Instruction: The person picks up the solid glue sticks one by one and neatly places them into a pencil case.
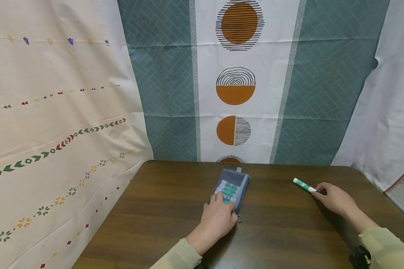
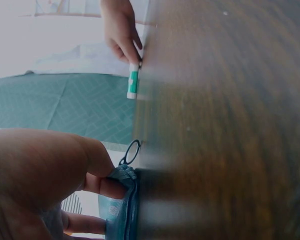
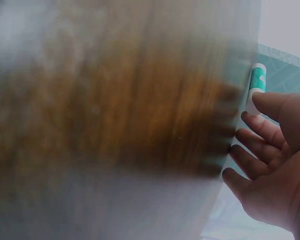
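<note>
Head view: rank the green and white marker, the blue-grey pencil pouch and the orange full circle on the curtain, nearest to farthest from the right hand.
1. Green and white marker, at the right hand's fingertips.
2. Blue-grey pencil pouch, leftward, under the left hand.
3. Orange full circle, high on the curtain.

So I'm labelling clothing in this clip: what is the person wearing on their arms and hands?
Both hands are bare: no gloves, and no rings that these views show. The left hand comes out of a pale beige-green long sleeve with a snug cuff at the wrist. The right hand has a matching sleeve. A black device, only partly in view, sits at the right forearm.
</note>
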The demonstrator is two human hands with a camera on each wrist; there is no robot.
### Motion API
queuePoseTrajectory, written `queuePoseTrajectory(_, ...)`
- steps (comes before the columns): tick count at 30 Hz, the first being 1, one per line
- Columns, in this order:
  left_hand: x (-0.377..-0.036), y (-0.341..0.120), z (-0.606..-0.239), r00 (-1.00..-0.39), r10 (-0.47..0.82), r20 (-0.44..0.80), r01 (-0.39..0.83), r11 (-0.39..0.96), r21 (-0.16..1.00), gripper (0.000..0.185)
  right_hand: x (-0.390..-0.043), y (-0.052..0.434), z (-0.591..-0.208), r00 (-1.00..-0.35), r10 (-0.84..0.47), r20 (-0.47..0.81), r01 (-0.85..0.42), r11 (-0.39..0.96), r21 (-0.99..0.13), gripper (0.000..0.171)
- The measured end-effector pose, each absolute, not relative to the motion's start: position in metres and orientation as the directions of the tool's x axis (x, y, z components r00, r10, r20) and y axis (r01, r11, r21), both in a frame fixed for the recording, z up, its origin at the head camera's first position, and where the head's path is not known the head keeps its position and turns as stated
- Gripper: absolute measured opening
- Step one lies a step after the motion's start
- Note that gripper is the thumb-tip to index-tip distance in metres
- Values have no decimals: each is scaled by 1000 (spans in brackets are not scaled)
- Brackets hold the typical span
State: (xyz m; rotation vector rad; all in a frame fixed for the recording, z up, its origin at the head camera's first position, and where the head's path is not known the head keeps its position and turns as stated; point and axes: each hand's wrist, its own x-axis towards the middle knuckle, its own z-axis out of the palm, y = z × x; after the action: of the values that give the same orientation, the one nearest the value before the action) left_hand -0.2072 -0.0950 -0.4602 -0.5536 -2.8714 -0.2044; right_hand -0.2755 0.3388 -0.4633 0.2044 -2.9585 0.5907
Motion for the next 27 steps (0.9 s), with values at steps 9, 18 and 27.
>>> queuePoseTrajectory(9, -207, -95, -460, -910, 348, 223, 375, 923, 89, 22, -276, 325, -463, -972, -135, 192, -201, 905, -376, 25)
queuePoseTrajectory(18, -208, -95, -462, -908, 351, 229, 378, 921, 88, 23, -277, 307, -460, -971, -150, 183, -213, 894, -394, 24)
queuePoseTrajectory(27, -207, -94, -460, -908, 350, 232, 377, 922, 87, 20, -282, 287, -460, -970, -171, 176, -230, 879, -418, 21)
